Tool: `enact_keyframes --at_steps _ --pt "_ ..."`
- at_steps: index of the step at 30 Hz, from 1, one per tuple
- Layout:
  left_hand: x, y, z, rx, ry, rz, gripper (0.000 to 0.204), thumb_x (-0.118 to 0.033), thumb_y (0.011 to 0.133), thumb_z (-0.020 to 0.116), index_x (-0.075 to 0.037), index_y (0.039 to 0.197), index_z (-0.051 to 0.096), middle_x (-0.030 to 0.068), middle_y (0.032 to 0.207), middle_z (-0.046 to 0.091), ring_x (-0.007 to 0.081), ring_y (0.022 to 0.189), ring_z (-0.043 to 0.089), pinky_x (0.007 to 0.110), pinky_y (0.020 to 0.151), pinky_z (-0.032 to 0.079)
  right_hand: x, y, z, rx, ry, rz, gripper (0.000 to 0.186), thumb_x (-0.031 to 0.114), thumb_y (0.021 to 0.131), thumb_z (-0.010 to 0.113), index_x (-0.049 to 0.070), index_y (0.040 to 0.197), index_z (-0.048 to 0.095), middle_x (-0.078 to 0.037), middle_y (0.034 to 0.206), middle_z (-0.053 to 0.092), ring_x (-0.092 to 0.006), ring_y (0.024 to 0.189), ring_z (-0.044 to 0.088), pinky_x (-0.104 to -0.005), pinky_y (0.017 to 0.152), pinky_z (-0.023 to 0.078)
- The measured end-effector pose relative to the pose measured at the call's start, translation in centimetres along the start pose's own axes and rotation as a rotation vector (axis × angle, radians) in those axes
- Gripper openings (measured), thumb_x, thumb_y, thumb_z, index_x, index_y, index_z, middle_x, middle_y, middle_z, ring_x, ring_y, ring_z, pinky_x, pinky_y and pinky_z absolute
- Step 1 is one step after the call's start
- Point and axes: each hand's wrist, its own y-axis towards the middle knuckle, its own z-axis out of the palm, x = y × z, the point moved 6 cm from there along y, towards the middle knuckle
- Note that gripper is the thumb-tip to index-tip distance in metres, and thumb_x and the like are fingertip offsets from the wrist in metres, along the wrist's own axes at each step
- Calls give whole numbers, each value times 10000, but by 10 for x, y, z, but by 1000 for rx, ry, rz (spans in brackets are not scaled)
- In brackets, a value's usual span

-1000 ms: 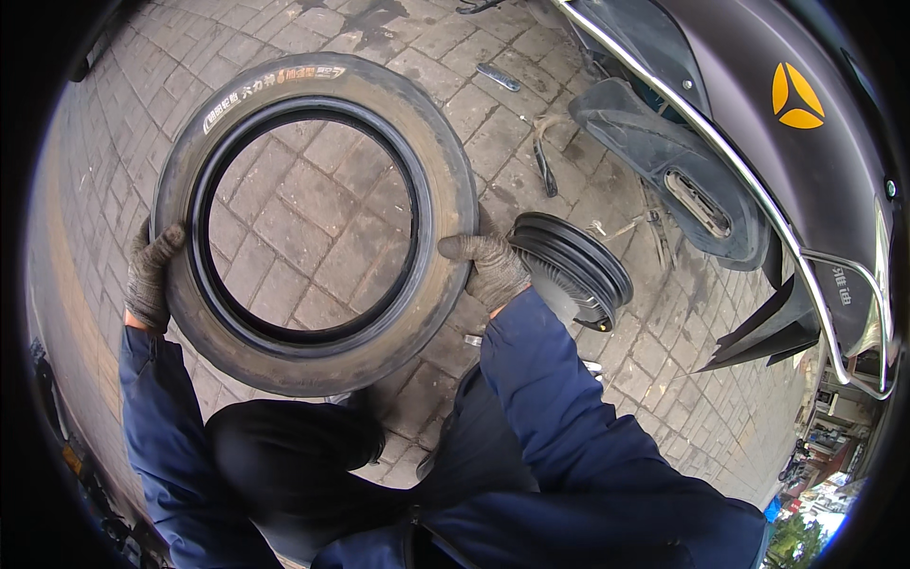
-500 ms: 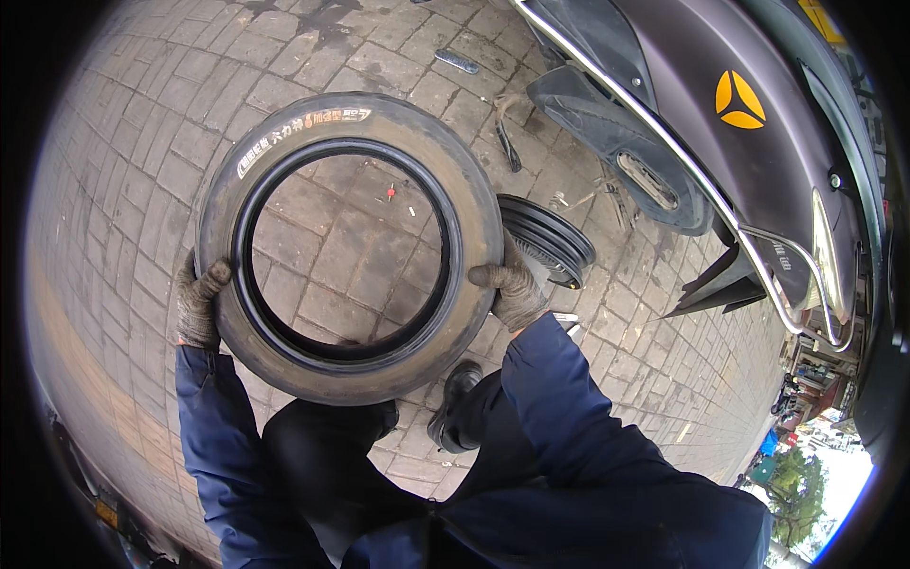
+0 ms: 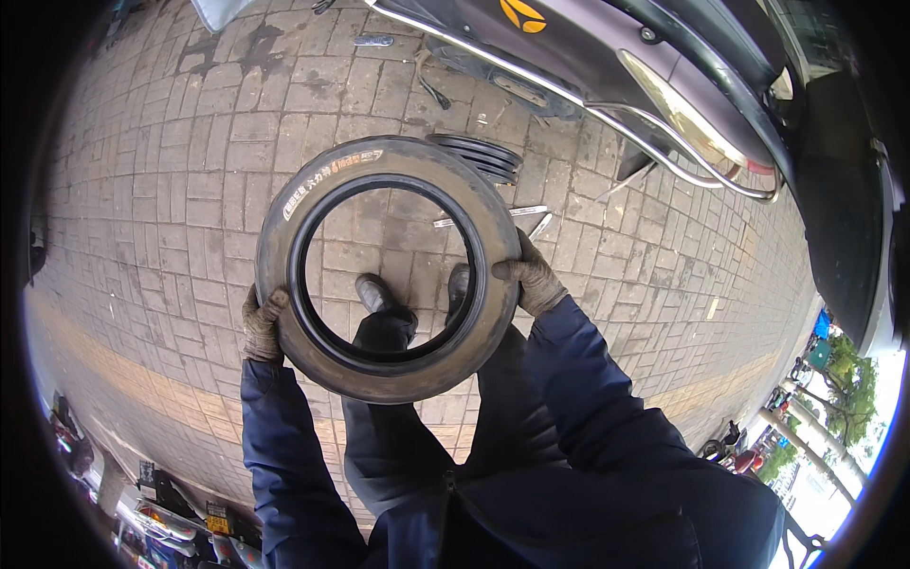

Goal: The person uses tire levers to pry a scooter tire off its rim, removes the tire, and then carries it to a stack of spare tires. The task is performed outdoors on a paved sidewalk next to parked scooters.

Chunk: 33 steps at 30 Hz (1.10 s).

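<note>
Between my two gloved hands I hold a worn black tire (image 3: pixel 499 247), dusty brown on its sidewall and lifted off the ground. My left hand (image 3: pixel 264 322) grips its left edge, thumb on the upper sidewall and fingers hidden beneath. At the right edge my right hand (image 3: pixel 533 273) clasps it the same way. Through the tire's open middle show the paving and my dark shoes. Just beyond the tire lies a black wheel rim (image 3: pixel 483 157), partly covered by it. Pale flat bars (image 3: pixel 493 216), probably tire levers, rest on the paving to the right.
A dark grey scooter (image 3: pixel 607 57) with a chrome guard rail (image 3: pixel 559 87) stands at the upper right. A small flat bluish object (image 3: pixel 373 41) and a dark strap-like piece (image 3: pixel 432 87) lie on the brick paving (image 3: pixel 190 247). Parked vehicles (image 3: pixel 171 522) line the lower left.
My view has shifted back from the scooter, and my legs look straighter. The tire, still in both hands, now hangs above my shoes. More of the flat bars shows.
</note>
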Motion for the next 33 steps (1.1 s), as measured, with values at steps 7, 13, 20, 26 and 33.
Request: enact_keyframes --at_steps 7,13,20,26,33 --pt "-80 -65 72 91 -21 -87 535 -272 769 795 0 1178 582 70 1012 655 204 854 645 345 775 559 80 -141 -12 62 61 -167 1022 115 604 858 42 1461 305 -129 1297 530 -283 1205 500 -387 1040 406" --pt "-122 -102 173 448 -66 -263 572 -329 782 751 -9 1214 555 118 1052 658 262 873 654 399 795 568 76 -255 -45 -301 -124 -267 1011 192 586 883 24 1431 354 -155 1212 593 -248 1135 548 -371 957 452" --pt "-127 -135 259 393 668 -425 573 -497 789 708 -252 1256 482 105 1229 496 362 1123 488 594 817 442 27 -462 -33 -835 -175 -457 1054 255 564 852 68 1453 319 -202 1230 571 -323 1150 553 -415 974 456" --pt "-168 -192 358 519 759 -153 297 -303 850 671 -239 1111 545 -46 838 555 146 698 533 356 533 399 -42 -605 -5 -1377 -346 -92 1038 296 591 828 219 1477 292 -262 1203 519 -418 1125 549 -441 961 472" --pt "-157 -249 363 689 792 -73 131 -254 859 635 -247 962 554 -68 656 520 112 547 485 317 528 391 -177 -779 -11 -1822 -367 61 838 339 700 761 218 1437 381 -257 1179 541 -401 1064 584 -450 910 494"
